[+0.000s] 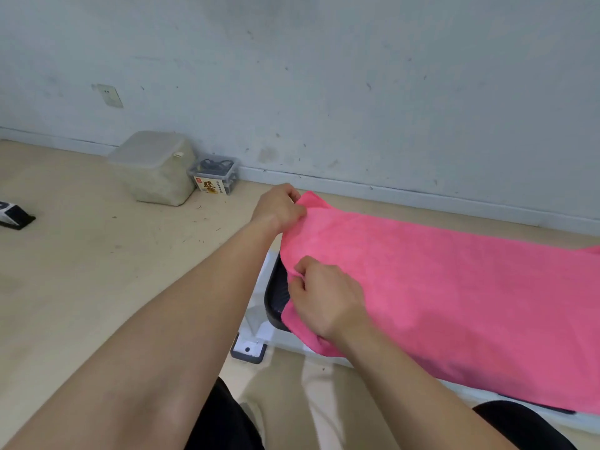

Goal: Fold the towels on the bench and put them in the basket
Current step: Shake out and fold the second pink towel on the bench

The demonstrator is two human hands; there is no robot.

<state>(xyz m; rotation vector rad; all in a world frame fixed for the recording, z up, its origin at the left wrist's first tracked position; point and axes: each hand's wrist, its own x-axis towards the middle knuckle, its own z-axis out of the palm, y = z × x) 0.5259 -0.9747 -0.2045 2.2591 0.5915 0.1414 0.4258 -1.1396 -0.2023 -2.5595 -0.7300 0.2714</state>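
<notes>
A pink towel [454,293] lies spread along the black padded bench [276,297], covering nearly all of it and running off the right edge of the view. My left hand [279,207] pinches the towel's far left corner, lifted a little above the bench end. My right hand [328,298] grips the near left edge of the towel, fingers curled into the cloth. Only the bench's left end and its white frame foot [249,347] show. No basket is in view.
A pale lidded storage bin [152,167] and a small clear box with a printed label [214,173] stand by the wall at the back left. A dark object [14,214] lies on the floor at the far left. My knees are at the bottom.
</notes>
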